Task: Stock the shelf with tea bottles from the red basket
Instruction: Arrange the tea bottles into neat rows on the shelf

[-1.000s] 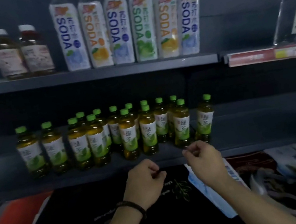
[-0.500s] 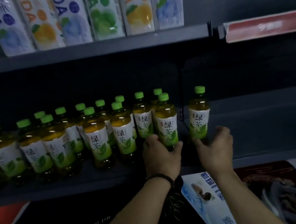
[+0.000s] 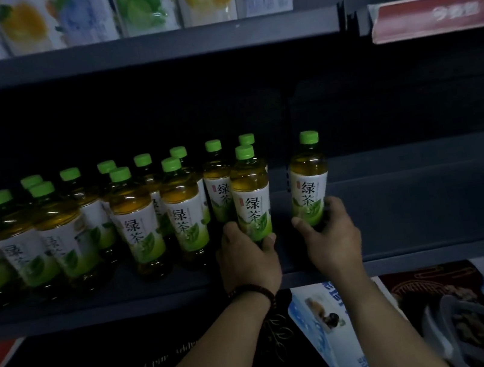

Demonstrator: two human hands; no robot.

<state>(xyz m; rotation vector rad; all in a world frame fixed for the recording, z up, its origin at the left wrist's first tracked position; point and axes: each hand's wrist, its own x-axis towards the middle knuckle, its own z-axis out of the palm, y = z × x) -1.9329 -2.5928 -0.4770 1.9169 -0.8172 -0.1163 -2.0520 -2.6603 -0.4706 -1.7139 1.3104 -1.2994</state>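
Several green-capped tea bottles (image 3: 135, 219) stand in rows on the dark middle shelf (image 3: 435, 251). My left hand (image 3: 248, 258) is wrapped around the base of the front bottle (image 3: 251, 194) at the right end of the group. My right hand (image 3: 331, 235) grips the base of a lone tea bottle (image 3: 309, 185) standing a little to the right of the group. Both bottles are upright on the shelf. The red basket is not in view.
Soda bottles (image 3: 142, 5) line the upper shelf (image 3: 134, 52). A red price strip (image 3: 439, 14) sits at the upper right. The middle shelf's right half holds nothing. Packaged goods (image 3: 464, 316) lie below the shelf at right.
Both hands rose from below the shelf edge to the bottles and closed around their bases. The view has moved in closer to the shelf.
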